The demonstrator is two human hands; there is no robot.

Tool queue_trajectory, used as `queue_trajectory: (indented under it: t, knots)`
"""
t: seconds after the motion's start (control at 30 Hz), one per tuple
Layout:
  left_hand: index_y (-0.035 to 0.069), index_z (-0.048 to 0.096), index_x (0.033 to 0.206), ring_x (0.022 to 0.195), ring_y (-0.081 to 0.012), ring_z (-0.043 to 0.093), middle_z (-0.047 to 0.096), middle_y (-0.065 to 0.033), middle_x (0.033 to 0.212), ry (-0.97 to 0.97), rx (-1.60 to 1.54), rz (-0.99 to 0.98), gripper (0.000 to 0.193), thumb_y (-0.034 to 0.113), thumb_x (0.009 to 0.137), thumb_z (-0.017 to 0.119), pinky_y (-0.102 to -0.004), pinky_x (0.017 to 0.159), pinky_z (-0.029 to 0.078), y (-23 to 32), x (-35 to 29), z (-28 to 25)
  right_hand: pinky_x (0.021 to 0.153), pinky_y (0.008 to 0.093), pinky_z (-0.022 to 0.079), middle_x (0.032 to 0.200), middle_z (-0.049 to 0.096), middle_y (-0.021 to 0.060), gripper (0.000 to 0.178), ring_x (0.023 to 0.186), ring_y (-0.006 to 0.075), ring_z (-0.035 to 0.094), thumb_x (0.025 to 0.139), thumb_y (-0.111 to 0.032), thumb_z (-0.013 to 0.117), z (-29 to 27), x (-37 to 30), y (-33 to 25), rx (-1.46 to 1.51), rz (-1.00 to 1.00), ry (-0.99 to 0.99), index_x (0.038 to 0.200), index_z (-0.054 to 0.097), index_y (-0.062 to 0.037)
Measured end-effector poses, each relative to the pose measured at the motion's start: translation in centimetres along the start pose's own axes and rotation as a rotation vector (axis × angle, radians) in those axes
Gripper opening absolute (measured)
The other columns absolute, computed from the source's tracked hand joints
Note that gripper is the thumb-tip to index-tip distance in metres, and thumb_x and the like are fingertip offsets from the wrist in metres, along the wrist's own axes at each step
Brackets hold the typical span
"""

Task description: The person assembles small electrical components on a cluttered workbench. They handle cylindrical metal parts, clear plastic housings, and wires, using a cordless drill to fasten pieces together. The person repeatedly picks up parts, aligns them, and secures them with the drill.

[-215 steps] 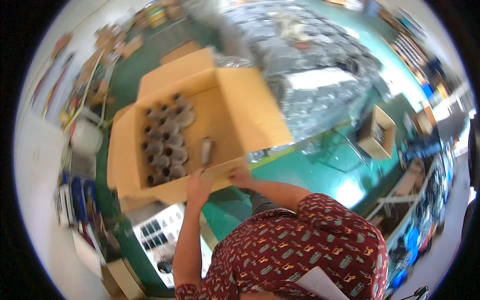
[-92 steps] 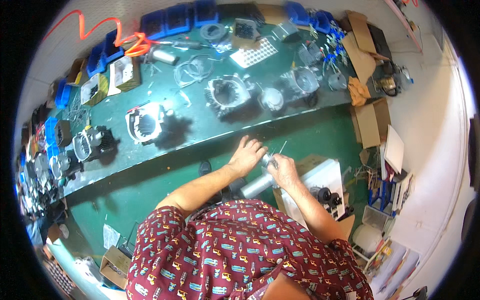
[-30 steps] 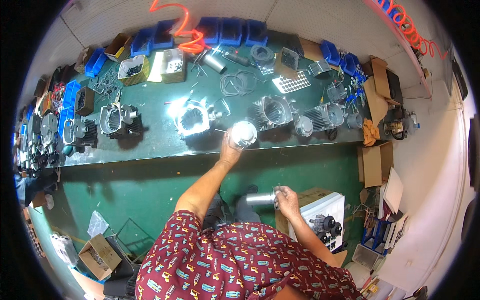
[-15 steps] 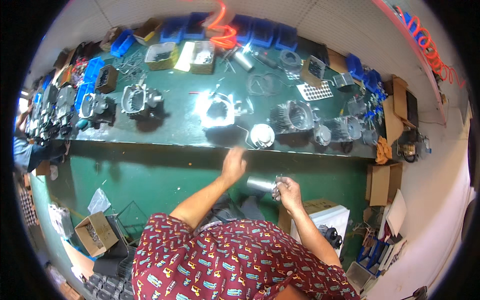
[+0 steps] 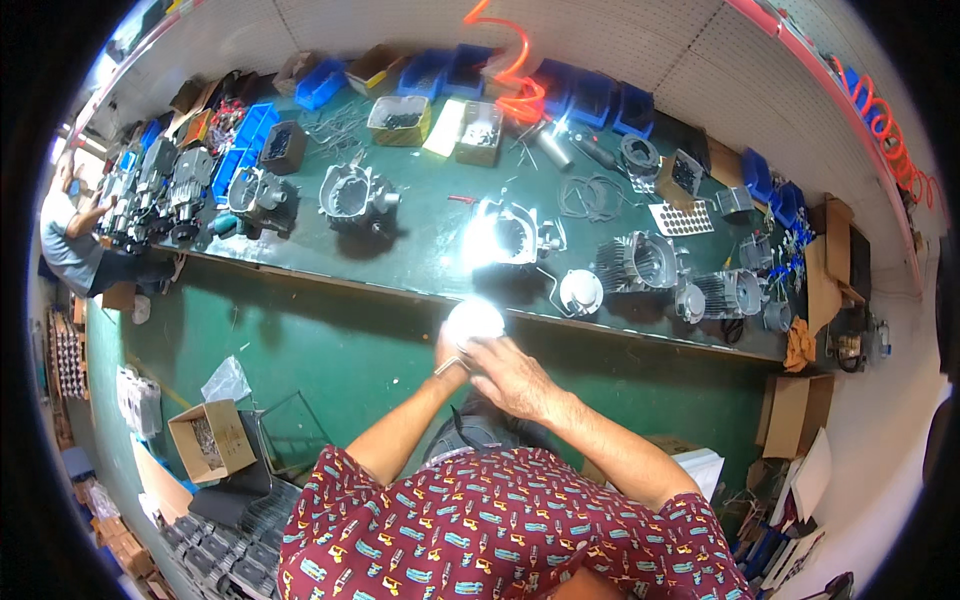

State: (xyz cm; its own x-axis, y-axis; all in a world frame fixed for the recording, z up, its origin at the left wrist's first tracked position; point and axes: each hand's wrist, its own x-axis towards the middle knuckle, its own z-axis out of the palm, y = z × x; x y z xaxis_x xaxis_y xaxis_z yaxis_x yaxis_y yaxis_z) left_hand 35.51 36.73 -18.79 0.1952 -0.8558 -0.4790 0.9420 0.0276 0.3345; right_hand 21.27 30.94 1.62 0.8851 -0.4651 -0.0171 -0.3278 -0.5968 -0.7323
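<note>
In front of the bench edge, both my hands are together on a shiny metal cylinder (image 5: pixel 475 322), its round end glaring white. My left hand (image 5: pixel 446 348) wraps its left side, mostly hidden behind the part. My right hand (image 5: pixel 508 374) lies against its lower right side with fingers bent over it. A thin pale bent piece (image 5: pixel 449 366) shows by my left wrist; I cannot make out its kind. Nearest on the bench stand a brightly lit metal motor housing (image 5: pixel 512 236) and a white round cover (image 5: pixel 581 292), with a bent metal rod (image 5: pixel 551 290) beside the cover.
More finned metal housings (image 5: pixel 640 262) stand along the green bench (image 5: pixel 420 250). Blue bins (image 5: pixel 590 97) and boxes of small parts (image 5: pixel 398 120) line its back, under an orange coiled hose (image 5: pixel 520 100). At far left a person (image 5: pixel 72 235) sits. An open carton (image 5: pixel 212 442) stands lower left.
My right hand has brought the metal cylinder up and left to meet my left hand, which has drawn back from the bench edge. The whole view has shifted, moving the bench rightward.
</note>
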Motion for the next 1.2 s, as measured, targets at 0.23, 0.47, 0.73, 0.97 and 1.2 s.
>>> queue_trajectory:
  t: [0.23, 0.47, 0.73, 0.97, 1.2]
  knots:
    - [0.0, 0.056, 0.129, 0.099, -0.0242, 0.068, 0.069, -0.0139, 0.116, 0.242, 1.458, 0.854, 0.055, 0.011, 0.08, 0.078, -0.0361, 0.085, 0.057, 8.0, 8.7, -1.7, 0.088, 0.0375, 0.057, 0.118, 0.068, 0.0187, 0.036, 0.101, 0.0282, 0.07, 0.09, -0.011, 0.066, -2.2, -7.0, 1.0, 0.394, 0.487, 0.367, 0.124, 0.064, 0.0015]
    - [0.011, 0.07, 0.113, 0.086, -0.03, 0.071, 0.073, -0.0126, 0.103, 0.35, 2.488, 0.733, 0.033, 0.035, 0.09, 0.064, -0.0455, 0.072, 0.055, 9.9, 13.6, -10.4, 0.091, 0.0407, 0.055, 0.117, 0.069, 0.0233, 0.035, 0.103, 0.0338, 0.07, 0.09, -0.014, 0.063, 7.0, -26.2, -0.4, 0.387, 0.878, 0.628, 0.12, 0.065, 0.0046]
    - [0.004, 0.067, 0.116, 0.095, -0.0326, 0.068, 0.071, -0.0175, 0.108, 0.056, 2.244, 0.831, 0.034, 0.026, 0.091, 0.064, -0.0458, 0.08, 0.055, 7.4, 11.0, -7.5, 0.088, 0.0409, 0.056, 0.108, 0.072, 0.0221, 0.032, 0.1, 0.0336, 0.071, 0.09, -0.014, 0.065, 11.7, -36.8, -4.6, 0.389, 1.072, 1.271, 0.116, 0.066, 0.0042]
    - [-0.003, 0.066, 0.119, 0.103, -0.0348, 0.066, 0.069, -0.0218, 0.112, -0.253, 2.154, 0.396, 0.035, 0.018, 0.091, 0.064, -0.0461, 0.088, 0.054, 2.0, 9.8, -3.2, 0.078, 0.028, 0.055, 0.1, 0.073, 0.0088, 0.021, 0.089, 0.0134, 0.068, 0.097, -0.012, 0.064, 11.1, -46.0, -14.9, 0.192, 1.355, 2.129, 0.115, 0.068, -0.0008]
    - [-0.01, 0.06, 0.12, 0.093, -0.0247, 0.066, 0.069, -0.0174, 0.105, -1.113, 1.982, 0.029, 0.035, 0.007, 0.09, 0.064, -0.0346, 0.086, 0.053, -12.4, 5.8, 11.7, 0.091, 0.0408, 0.05, 0.123, 0.059, 0.0205, 0.048, 0.107, 0.03, 0.059, 0.085, -0.018, 0.073, 23.7, -58.8, -16.0, -0.446, 1.895, 2.454, 0.127, 0.056, -0.0002]
